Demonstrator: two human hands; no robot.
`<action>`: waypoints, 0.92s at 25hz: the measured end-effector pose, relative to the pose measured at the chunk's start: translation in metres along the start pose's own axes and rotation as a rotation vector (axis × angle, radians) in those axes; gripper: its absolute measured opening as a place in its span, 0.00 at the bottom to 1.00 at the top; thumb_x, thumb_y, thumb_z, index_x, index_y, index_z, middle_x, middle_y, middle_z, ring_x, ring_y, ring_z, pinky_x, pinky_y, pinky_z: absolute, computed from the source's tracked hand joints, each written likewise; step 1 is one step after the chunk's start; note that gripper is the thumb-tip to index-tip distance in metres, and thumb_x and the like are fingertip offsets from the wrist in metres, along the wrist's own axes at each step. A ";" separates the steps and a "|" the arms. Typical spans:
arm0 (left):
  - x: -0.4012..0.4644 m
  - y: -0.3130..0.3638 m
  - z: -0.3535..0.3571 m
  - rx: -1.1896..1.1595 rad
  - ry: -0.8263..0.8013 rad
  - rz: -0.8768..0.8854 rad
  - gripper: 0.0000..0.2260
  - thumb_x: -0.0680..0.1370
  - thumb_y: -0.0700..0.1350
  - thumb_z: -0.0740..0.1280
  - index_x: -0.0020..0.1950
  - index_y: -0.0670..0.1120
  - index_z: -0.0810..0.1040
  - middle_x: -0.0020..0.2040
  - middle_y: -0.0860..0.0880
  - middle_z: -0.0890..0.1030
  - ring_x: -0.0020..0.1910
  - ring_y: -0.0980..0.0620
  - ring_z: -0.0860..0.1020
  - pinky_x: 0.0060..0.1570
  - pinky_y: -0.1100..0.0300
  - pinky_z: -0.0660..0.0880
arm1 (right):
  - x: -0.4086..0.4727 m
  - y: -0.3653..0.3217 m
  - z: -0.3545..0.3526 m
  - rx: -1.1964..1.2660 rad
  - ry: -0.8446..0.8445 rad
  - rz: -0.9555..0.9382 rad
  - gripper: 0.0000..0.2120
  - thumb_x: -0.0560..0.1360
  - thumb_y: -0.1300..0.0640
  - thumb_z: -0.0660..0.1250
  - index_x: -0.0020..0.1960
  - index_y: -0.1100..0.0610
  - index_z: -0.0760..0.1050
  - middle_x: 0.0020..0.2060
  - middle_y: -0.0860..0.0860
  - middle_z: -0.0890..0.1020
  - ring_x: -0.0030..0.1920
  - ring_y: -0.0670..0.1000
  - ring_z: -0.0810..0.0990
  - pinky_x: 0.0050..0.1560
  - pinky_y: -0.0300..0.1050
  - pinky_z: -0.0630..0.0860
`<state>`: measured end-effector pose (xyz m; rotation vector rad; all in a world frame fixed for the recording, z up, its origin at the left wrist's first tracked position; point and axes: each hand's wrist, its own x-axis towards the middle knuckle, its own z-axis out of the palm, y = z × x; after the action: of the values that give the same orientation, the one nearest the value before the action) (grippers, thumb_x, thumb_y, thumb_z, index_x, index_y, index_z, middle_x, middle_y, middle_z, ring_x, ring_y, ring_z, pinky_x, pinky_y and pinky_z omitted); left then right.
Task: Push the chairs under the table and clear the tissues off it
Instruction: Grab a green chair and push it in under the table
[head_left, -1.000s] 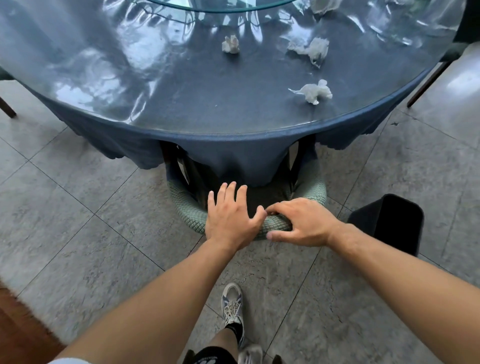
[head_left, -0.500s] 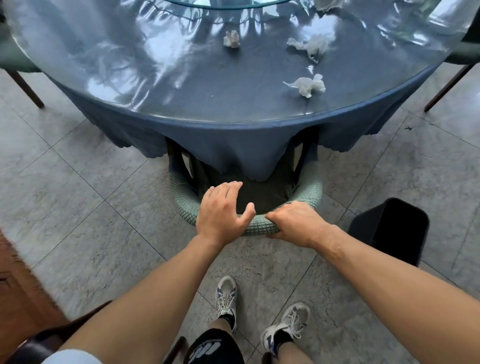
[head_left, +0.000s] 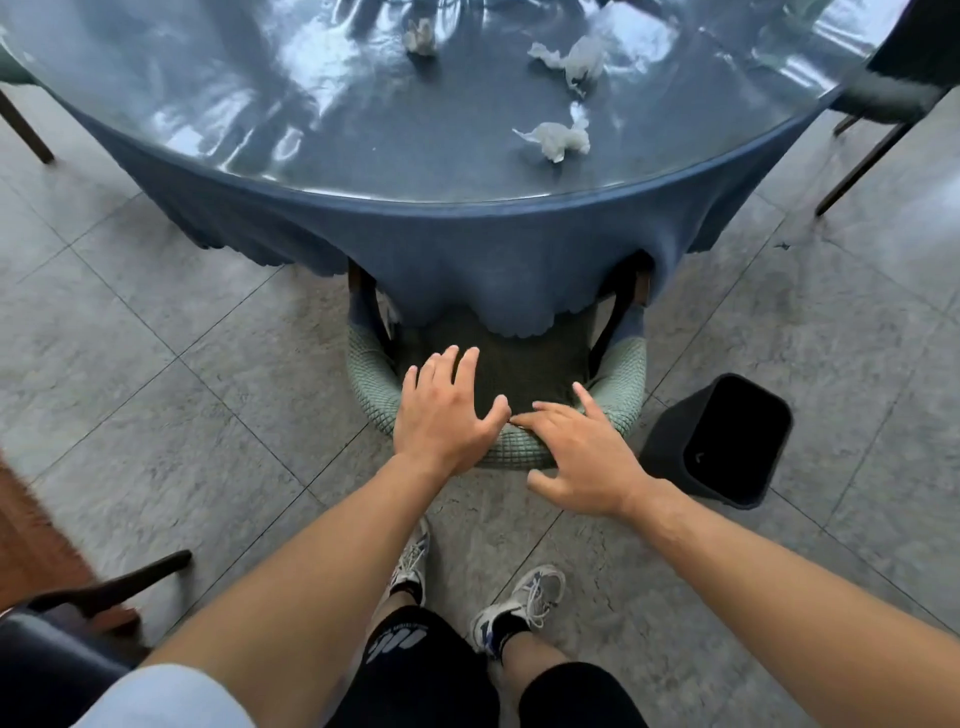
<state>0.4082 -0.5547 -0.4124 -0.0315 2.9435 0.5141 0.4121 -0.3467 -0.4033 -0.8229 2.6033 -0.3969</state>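
Note:
A green quilted chair (head_left: 626, 379) stands under the round table (head_left: 363, 171), its seat partly covered by the blue tablecloth (head_left: 467, 249). My left hand (head_left: 447, 415) lies flat on the chair's curved back rim, fingers spread. Over the same rim, a little to the right, my right hand (head_left: 582, 457) hovers with fingers apart and only the fingertips near the rim. Three crumpled white tissues lie on the glossy tabletop: one nearest me (head_left: 556, 137), one behind it (head_left: 576, 60), and a small one (head_left: 421, 36) further back.
A black waste bin (head_left: 722, 441) stands on the tiled floor right of the chair. Another chair (head_left: 893, 88) sits at the table's right edge; a dark chair (head_left: 62, 634) is at my lower left. A chair leg (head_left: 26, 130) shows far left. My feet are just behind the green chair.
My right hand has let go of the chair's back and lifted with fingers spread. My left hand has flattened on the rim. The view has pulled back from the table.

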 end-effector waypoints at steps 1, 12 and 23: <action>0.001 -0.001 0.000 -0.003 -0.004 -0.019 0.36 0.77 0.66 0.52 0.80 0.47 0.64 0.79 0.43 0.67 0.79 0.44 0.63 0.78 0.41 0.58 | 0.001 -0.002 -0.002 0.074 0.048 0.000 0.33 0.71 0.41 0.60 0.74 0.51 0.70 0.70 0.46 0.76 0.78 0.48 0.65 0.81 0.63 0.47; 0.017 -0.004 0.001 -0.070 0.237 -0.050 0.33 0.77 0.57 0.60 0.79 0.44 0.66 0.80 0.42 0.65 0.81 0.44 0.58 0.79 0.37 0.54 | 0.049 -0.014 0.009 0.201 0.492 0.404 0.29 0.78 0.42 0.57 0.73 0.56 0.70 0.77 0.56 0.68 0.81 0.57 0.58 0.81 0.59 0.53; 0.110 -0.004 -0.011 0.047 0.316 0.048 0.34 0.76 0.56 0.60 0.80 0.43 0.65 0.81 0.40 0.63 0.82 0.41 0.56 0.79 0.36 0.52 | 0.123 0.036 -0.034 0.087 0.537 0.259 0.32 0.73 0.49 0.61 0.76 0.58 0.68 0.79 0.58 0.63 0.82 0.60 0.55 0.81 0.63 0.52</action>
<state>0.2982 -0.5616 -0.4206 -0.0402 3.2714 0.4862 0.2863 -0.3866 -0.4198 -0.3718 3.1011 -0.7306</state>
